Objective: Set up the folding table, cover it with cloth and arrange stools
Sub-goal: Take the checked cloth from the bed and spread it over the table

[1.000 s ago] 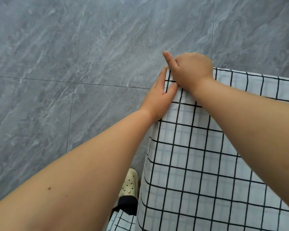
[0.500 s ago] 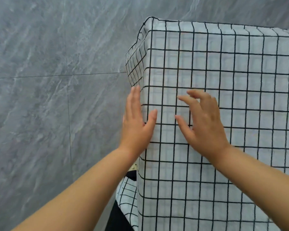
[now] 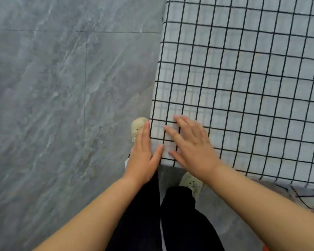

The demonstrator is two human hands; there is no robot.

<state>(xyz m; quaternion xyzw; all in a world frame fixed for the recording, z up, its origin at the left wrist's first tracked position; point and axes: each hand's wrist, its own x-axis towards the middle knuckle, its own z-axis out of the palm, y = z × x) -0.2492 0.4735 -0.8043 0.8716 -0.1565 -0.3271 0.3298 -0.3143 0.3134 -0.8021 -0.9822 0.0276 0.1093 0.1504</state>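
Note:
A white cloth with a black grid point(image 3: 243, 78) covers the table and fills the upper right of the head view. Its near left corner lies just under my hands. My left hand point(image 3: 143, 156) rests flat against the left edge of the cloth at that corner, fingers straight, thumb on top. My right hand point(image 3: 190, 147) lies palm down on the cloth beside it, fingers spread. Neither hand grips anything. The table itself is hidden under the cloth. No stools are in view.
Grey marbled floor tiles point(image 3: 53, 105) spread to the left. My legs in black trousers point(image 3: 170, 218) and two cream perforated shoes point(image 3: 137, 126) stand at the table's corner. A fold of the cloth hangs at the lower right point(image 3: 306, 196).
Both hands slid from the far corner back along the left edge of the cloth to the near corner. The view tipped down, so my legs and shoes now show.

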